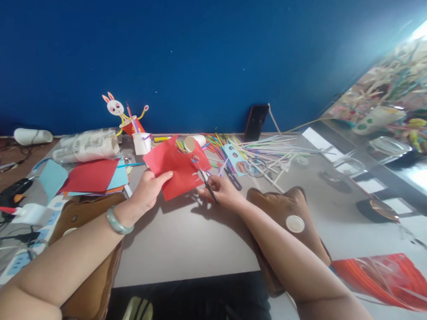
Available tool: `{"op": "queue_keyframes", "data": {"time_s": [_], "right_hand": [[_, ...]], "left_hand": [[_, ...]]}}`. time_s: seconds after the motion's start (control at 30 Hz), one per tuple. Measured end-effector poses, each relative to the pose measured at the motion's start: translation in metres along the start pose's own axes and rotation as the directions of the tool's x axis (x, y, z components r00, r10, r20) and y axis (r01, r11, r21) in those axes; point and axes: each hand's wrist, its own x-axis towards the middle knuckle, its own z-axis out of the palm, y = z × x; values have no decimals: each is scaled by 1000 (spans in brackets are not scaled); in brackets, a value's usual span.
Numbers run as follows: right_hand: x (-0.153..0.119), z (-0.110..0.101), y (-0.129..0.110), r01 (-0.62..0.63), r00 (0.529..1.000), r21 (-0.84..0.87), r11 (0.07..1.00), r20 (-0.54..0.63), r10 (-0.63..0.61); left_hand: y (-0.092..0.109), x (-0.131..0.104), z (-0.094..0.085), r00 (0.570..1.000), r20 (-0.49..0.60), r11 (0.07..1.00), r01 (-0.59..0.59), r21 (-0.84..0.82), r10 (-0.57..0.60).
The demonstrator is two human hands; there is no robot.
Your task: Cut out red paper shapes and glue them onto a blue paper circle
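Observation:
My left hand [148,191] is closed on the lower left part of a red paper sheet [177,172], thumb on top. The sheet is raised over the table and has a hole near its top edge and small cut-out marks at its right side. My right hand [221,191] grips dark-handled scissors [209,187], whose blades point up and left at the sheet's right edge. A pale green bangle is round my left wrist.
Behind the sheet lie colourful pipe cleaners [271,148], a light blue card with holes [236,159] and a white cup [142,143]. A rabbit figure [115,108] and a phone [256,122] stand by the blue wall. Brown cushions [286,207] flank the front; red paper [91,175] lies left.

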Motion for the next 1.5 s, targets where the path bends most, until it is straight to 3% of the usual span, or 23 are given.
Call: {"op": "queue_keyframes", "data": {"time_s": [0.9,1.5], "right_hand": [[3,3,3,21,994,69,997,-110,-14],[3,0,4,30,963,-70,997,-265,-48]], "left_hand": [[1,0,1,1000,15,1000,-7,3,7],[-2,3,-2,999,32,999,-24,36,23]]}}
